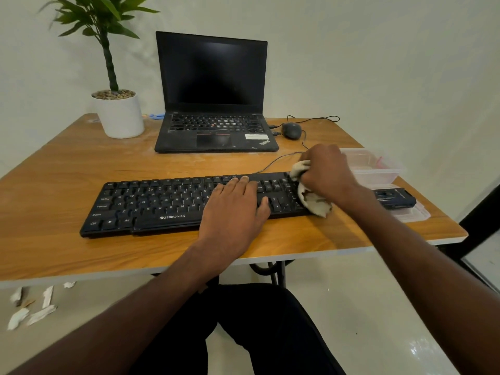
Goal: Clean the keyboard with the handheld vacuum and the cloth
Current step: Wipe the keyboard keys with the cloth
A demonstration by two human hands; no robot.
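Two hands on keyboard (151, 204), left (232, 209) flat, right (326, 174) gripping cloth (313, 203)

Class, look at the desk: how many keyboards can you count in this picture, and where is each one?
2. The black external keyboard lies at the front of the table, under the left hand and cloth. The second is built into the open laptop behind it.

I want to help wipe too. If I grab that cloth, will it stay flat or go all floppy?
Probably floppy: the cloth is bunched in the right hand and droops over the keyboard edge. It looks thin, so likely light and easy to scrunch.
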